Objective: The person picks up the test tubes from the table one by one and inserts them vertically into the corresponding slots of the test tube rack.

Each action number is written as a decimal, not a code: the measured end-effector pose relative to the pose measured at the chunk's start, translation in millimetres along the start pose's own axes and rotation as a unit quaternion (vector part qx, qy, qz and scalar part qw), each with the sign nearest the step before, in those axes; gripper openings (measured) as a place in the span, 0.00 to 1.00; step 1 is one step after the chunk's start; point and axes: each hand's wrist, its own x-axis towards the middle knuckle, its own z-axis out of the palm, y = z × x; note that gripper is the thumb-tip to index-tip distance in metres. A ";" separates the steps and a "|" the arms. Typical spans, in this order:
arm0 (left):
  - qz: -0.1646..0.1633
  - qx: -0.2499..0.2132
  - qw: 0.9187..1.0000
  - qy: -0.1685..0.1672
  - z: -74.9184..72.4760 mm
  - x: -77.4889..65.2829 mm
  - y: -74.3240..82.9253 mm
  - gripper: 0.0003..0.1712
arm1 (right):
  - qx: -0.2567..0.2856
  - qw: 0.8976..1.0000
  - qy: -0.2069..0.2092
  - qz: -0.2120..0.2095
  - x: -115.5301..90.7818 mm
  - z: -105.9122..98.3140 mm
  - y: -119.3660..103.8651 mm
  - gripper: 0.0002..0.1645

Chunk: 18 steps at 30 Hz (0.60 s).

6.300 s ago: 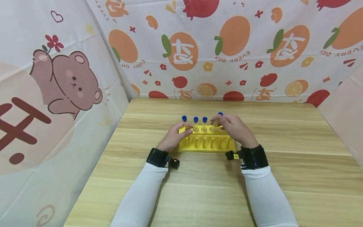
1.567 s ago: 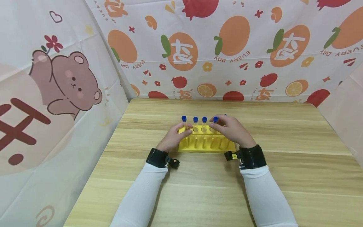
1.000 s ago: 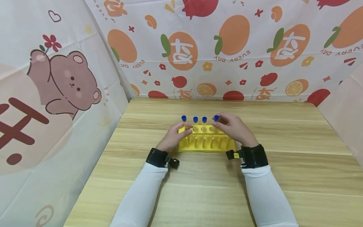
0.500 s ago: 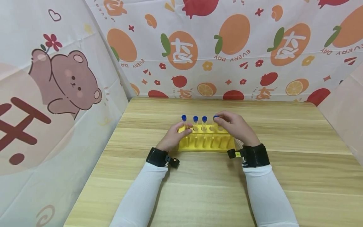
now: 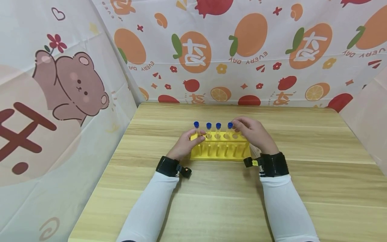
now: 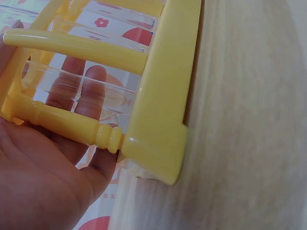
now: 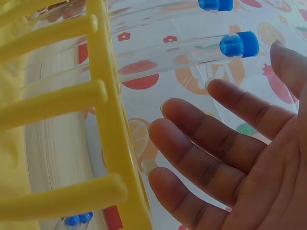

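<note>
Gripping the left end of a yellow rack [image 5: 222, 140] with the left hand [image 5: 184, 145]. Standing toward the far edge of the surface [image 5: 211, 201], long axis parallel to that edge. Bearing 4 clear tubes [image 5: 218, 131], caps up, outer 2 tilting slightly outward. Holding the right hand [image 5: 254, 132] loose-fingered just beside the rightmost blue cap [image 5: 230, 125]. Backed by patterned cloth [image 5: 222, 40].

A wood-grain table [image 5: 193, 208] carries a yellow test-tube rack [image 5: 219, 157] toward its far side; blue-capped tubes [image 7: 72, 220] lie beside the rack's right end.
</note>
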 end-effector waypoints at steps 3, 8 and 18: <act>0.000 0.001 1.000 0.000 0.1 -0.1 0.5 0.16 | 0.001 1.000 -0.002 0.006 0.8 -1.4 1.5 0.29; -0.001 0.001 1.000 0.001 0.1 0.1 0.2 0.15 | -0.003 1.000 0.001 0.016 1.3 -2.7 3.6 0.32; -0.003 0.001 1.000 0.002 0.6 -0.7 0.7 0.16 | -0.009 1.000 0.006 0.019 2.0 -2.5 5.7 0.33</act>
